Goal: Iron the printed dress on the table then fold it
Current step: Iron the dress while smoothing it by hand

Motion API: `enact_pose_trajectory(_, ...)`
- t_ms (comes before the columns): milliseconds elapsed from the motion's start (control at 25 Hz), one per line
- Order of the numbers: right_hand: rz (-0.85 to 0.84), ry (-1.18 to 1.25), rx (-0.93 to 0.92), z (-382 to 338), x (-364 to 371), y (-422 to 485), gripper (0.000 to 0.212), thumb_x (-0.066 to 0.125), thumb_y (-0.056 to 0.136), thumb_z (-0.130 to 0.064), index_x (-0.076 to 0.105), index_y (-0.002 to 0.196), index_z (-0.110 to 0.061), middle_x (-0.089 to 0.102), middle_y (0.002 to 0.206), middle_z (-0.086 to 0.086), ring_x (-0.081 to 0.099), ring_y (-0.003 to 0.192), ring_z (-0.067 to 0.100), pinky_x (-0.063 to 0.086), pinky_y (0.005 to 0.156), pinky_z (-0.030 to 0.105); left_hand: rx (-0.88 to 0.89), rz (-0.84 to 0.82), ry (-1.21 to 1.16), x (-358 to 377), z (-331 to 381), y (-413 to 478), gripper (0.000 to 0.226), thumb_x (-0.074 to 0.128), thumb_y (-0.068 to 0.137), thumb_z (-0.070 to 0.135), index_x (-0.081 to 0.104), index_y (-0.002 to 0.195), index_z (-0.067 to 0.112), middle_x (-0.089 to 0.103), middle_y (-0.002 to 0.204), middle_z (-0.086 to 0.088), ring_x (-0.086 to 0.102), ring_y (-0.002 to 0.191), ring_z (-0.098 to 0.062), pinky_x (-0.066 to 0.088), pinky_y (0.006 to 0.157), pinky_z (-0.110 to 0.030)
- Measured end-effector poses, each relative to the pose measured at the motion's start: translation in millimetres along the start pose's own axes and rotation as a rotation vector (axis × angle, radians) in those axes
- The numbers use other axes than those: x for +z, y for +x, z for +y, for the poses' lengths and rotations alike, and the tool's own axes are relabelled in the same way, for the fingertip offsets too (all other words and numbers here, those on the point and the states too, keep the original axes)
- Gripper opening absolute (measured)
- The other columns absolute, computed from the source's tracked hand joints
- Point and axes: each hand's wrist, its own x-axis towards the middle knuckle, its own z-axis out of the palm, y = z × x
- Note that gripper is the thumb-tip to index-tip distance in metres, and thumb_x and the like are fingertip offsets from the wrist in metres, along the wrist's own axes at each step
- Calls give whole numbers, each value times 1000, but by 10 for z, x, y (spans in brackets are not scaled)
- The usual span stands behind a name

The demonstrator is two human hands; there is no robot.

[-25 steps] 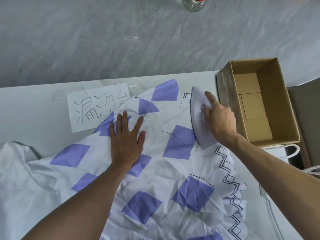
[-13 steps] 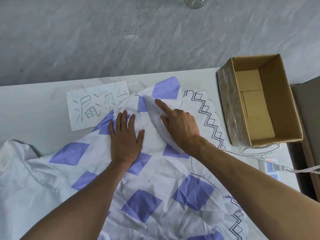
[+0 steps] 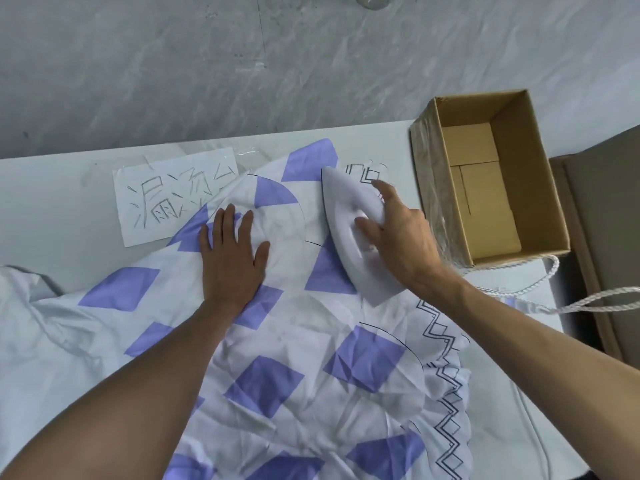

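The printed dress, white with purple squares and a black zigzag hem, lies wrinkled across the white table. My left hand presses flat on the cloth near its far edge, fingers straight. My right hand grips the handle of a white iron, which sits sole-down on the dress just right of my left hand, its tip pointing away from me. The zigzag hem shows beyond the iron's tip and along the right side.
An open cardboard box stands at the table's far right corner. The iron's braided white cord trails off to the right. A paper sheet with handwritten characters is taped at the far left. A jar stands on the floor beyond.
The iron slid left toward my left hand, then back right toward the hem and box. My left hand stayed pressed in place.
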Motion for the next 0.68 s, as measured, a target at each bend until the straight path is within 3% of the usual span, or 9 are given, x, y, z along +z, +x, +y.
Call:
enact_pose_trajectory(120,-49,305,204,115,-84,-154,38,62,85,-35,50,120,-24,65,83,6,60,56,24,53,51,32,-2,-40,-56,-7,0,7,57,42,96,43,36,144,13,27,155,-19,23,144,-35,13,115,-53)
enact_pose_trajectory(200,-86,447,277,165,-155,-269,32,57,88,-34,51,116,-22,64,85,6,57,51,21,47,43,25,-41,-166,-170,-113,10,59,59,54,94,37,37,145,12,24,156,-18,19,146,-34,9,116,-51)
enact_pose_trajectory(280,-125,447,286,168,-201,-397,35,52,91,-37,46,122,-23,63,90,7,60,57,23,48,51,29,-68,-261,-215,-286,18,124,60,61,88,33,40,140,12,31,151,-19,26,141,-35,16,115,-51)
enact_pose_trajectory(360,-133,369,275,212,-183,-513,39,50,93,-34,40,129,-21,63,95,10,61,67,27,48,56,30,-29,-259,-185,-460,70,189,52,64,83,33,47,126,10,49,130,-17,45,122,-38,34,103,-50)
enact_pose_trajectory(440,-144,316,243,244,-136,-581,40,50,92,-32,39,129,-20,65,98,16,61,77,33,51,66,37,24,-280,-161,-579,154,222,48,67,79,32,51,118,9,55,113,-14,53,108,-36,40,91,-45)
enact_pose_trajectory(520,-187,277,225,296,-67,-599,42,51,90,-29,39,129,-17,66,94,20,62,79,35,52,73,41,63,-315,-122,-634,232,219,49,68,78,31,51,118,9,56,111,-14,54,106,-36,41,88,-42)
enact_pose_trajectory(680,-251,227,144,387,139,-608,37,52,91,-24,37,124,-16,65,85,21,64,73,37,53,69,43,11,-313,-82,-630,316,240,50,66,81,34,49,122,11,56,117,-14,53,109,-36,41,89,-42)
